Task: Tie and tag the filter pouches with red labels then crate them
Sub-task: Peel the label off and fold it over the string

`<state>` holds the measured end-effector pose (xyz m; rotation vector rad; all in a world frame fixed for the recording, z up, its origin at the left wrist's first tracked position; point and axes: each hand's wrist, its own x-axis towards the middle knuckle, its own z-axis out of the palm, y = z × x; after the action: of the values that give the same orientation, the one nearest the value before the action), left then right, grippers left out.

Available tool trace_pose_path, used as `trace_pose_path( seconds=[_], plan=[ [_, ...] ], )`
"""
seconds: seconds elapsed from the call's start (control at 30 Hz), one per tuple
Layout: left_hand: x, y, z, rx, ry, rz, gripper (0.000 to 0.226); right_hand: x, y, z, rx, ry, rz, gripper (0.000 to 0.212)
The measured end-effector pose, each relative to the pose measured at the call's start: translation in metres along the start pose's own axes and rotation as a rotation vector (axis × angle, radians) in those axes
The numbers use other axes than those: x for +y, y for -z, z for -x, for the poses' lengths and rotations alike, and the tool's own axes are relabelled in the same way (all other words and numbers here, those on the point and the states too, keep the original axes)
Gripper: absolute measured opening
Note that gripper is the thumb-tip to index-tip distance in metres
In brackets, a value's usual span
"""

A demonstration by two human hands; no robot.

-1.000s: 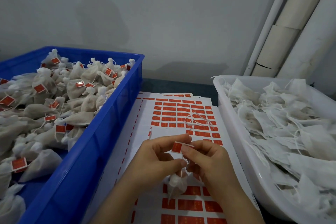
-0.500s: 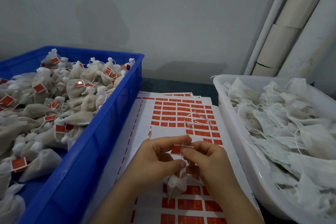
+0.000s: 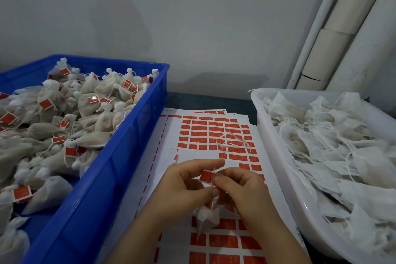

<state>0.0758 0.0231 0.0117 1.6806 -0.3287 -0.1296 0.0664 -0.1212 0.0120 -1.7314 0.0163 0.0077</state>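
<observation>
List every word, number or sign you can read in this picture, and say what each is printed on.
Nothing here can be read.
Red label, pinched by the right hand: any print too blurred.
Pouch gripped by the left hand: no print seen.
Label sheets: faint marks, too small.
Labels in the blue crate: too small.
White tub: no print seen.

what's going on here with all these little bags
A person is tagging one filter pouch: the left hand and right hand both pinch a red label at its string, the pouch hanging just below them over the label sheets. The blue crate on the left holds tagged pouches; the white tub on the right holds pouches without tags.
</observation>
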Motion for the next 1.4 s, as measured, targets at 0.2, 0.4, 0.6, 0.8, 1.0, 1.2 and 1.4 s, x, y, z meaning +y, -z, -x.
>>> trace_pose_path(
  seconds=[0.2,0.4,0.6,0.8,1.0,1.2,1.4],
  plan=[
    [-0.0008,0.0037,-0.0029,0.137,0.002,0.027,0.042,-0.0016,-0.0002,-0.0001,-0.016,0.078,-0.020,0.009],
    [-0.0025,0.0034,-0.0034,0.186,0.008,0.062,0.005,-0.0015,-0.0020,0.0015,0.001,0.142,0.021,0.011],
    [-0.0044,0.0056,-0.0048,0.192,0.053,0.135,0.005,0.0016,-0.0048,0.0009,0.035,0.161,0.016,0.010],
    [-0.0046,0.0080,-0.0043,0.178,0.087,0.183,0.013,0.0023,-0.0055,0.0022,-0.007,0.158,-0.003,0.009],
    [-0.0025,0.0042,-0.0047,0.242,0.098,0.128,0.013,-0.0021,-0.0049,0.0040,0.032,0.169,-0.034,0.008],
    [-0.0012,0.0043,-0.0022,0.264,0.009,0.051,0.011,-0.0059,-0.0031,0.0039,0.099,0.162,-0.110,0.028],
    [0.0011,0.0018,-0.0006,0.167,-0.008,0.106,0.010,-0.0062,-0.0018,0.0033,0.112,0.185,-0.093,0.031]
  ],
)
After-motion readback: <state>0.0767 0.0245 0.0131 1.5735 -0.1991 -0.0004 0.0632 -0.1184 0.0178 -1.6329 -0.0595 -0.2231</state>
